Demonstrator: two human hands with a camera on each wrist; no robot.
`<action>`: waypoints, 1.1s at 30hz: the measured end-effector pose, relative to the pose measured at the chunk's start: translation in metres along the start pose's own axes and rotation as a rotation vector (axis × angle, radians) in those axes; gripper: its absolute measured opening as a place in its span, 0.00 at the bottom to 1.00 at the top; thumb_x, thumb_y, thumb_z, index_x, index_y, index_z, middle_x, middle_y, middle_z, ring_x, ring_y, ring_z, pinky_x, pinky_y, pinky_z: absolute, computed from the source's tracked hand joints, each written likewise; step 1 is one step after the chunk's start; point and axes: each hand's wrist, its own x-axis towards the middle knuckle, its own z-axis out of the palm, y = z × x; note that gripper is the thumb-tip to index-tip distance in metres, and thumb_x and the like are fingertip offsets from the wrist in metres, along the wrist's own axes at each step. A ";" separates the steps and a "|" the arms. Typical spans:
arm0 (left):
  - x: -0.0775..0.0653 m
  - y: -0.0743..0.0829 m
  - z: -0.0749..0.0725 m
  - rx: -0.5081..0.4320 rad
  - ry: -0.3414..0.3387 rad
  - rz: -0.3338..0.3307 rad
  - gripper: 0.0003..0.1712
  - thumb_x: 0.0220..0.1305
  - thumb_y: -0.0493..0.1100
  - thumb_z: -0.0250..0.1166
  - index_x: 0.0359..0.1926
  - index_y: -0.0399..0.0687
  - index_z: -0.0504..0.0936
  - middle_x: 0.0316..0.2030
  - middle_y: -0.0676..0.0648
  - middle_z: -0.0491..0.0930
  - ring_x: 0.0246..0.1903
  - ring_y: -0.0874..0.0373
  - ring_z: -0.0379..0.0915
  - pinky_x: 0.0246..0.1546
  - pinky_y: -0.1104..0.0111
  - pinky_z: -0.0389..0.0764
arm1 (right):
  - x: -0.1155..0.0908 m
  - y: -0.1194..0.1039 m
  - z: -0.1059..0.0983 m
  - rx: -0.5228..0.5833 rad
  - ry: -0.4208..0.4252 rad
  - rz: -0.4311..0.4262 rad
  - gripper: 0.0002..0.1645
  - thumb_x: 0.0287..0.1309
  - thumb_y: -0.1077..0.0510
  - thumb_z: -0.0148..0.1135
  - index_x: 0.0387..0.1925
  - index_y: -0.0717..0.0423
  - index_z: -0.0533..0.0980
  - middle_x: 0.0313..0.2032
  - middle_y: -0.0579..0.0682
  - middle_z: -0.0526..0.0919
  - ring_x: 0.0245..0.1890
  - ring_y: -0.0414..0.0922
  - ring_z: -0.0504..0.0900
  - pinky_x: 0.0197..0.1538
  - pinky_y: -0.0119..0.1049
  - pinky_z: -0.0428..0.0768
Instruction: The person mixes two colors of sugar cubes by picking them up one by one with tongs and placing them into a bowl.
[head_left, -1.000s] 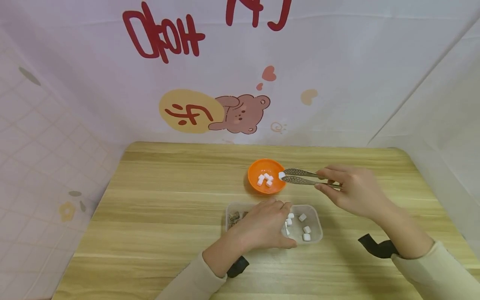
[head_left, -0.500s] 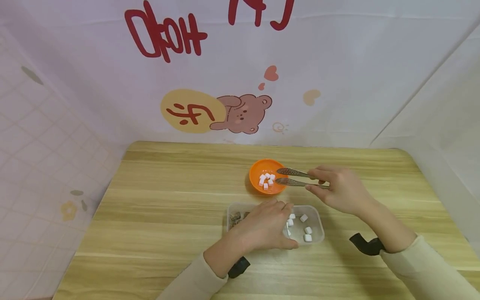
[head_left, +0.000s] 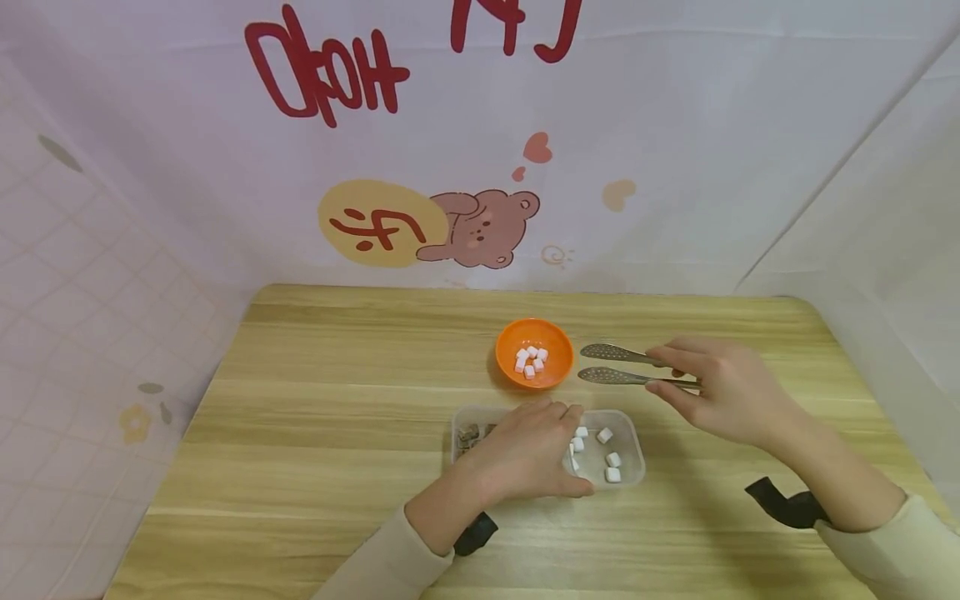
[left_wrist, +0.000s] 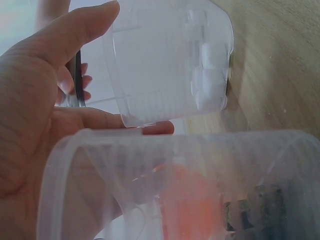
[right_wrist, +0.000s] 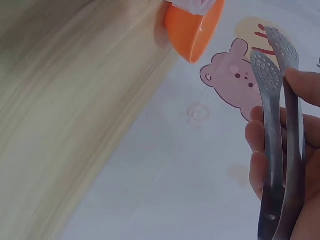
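Observation:
My right hand (head_left: pixel 727 392) holds metal tongs (head_left: pixel 611 376) with perforated tips, which stand apart with nothing between them. They hover just right of an orange bowl (head_left: pixel 508 342) with several white cubes (head_left: pixel 529 372) in it. In the right wrist view, thumb and fingers pinch the tongs (right_wrist: pixel 272 130) along their arms. My left hand (head_left: pixel 521 454) lies across a clear plastic box (head_left: pixel 636 446) in front of the bowl, thumb on the near side, fingers on the far side. White cubes (head_left: pixel 613 475) lie at its right end, brownish pieces (head_left: pixel 468 433) at its left; the hand hides the middle.
A wood-grain table (head_left: pixel 322 400) carries everything. Behind it hangs a white cloth (head_left: pixel 675 125) with a printed bear and red writing. More pale sheets enclose the left and right sides. A black strap (head_left: pixel 783 504) sits at the right wrist.
The tongs let a white cube go into the orange bowl, where it now lies with the others. My right hand then drew the tongs back to the right. My left hand stays put.

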 end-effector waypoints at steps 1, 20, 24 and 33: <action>0.000 0.000 0.000 -0.002 0.000 0.001 0.51 0.58 0.70 0.73 0.71 0.41 0.74 0.59 0.50 0.81 0.59 0.57 0.72 0.68 0.67 0.68 | -0.002 -0.001 -0.002 0.001 -0.002 -0.006 0.19 0.55 0.52 0.75 0.46 0.58 0.88 0.39 0.48 0.90 0.29 0.42 0.87 0.28 0.36 0.81; -0.001 -0.002 0.001 -0.024 -0.015 -0.007 0.53 0.58 0.70 0.73 0.73 0.41 0.72 0.63 0.49 0.79 0.62 0.56 0.72 0.69 0.65 0.68 | -0.006 -0.032 -0.022 -0.185 -0.270 -0.152 0.17 0.34 0.57 0.80 0.32 0.52 0.85 0.28 0.38 0.81 0.21 0.34 0.74 0.21 0.33 0.74; -0.001 -0.002 0.000 -0.020 -0.021 -0.014 0.54 0.58 0.70 0.73 0.74 0.41 0.71 0.64 0.49 0.79 0.62 0.56 0.72 0.69 0.66 0.68 | 0.002 -0.041 -0.019 -0.247 -0.364 -0.213 0.15 0.34 0.59 0.77 0.26 0.53 0.78 0.22 0.38 0.71 0.20 0.36 0.66 0.20 0.32 0.69; -0.001 -0.001 -0.001 0.008 -0.013 0.004 0.53 0.58 0.70 0.73 0.72 0.40 0.73 0.60 0.49 0.81 0.59 0.56 0.73 0.66 0.67 0.70 | 0.017 -0.062 -0.004 -0.452 -0.500 -0.310 0.18 0.29 0.67 0.66 0.14 0.52 0.63 0.17 0.43 0.58 0.17 0.41 0.56 0.20 0.31 0.58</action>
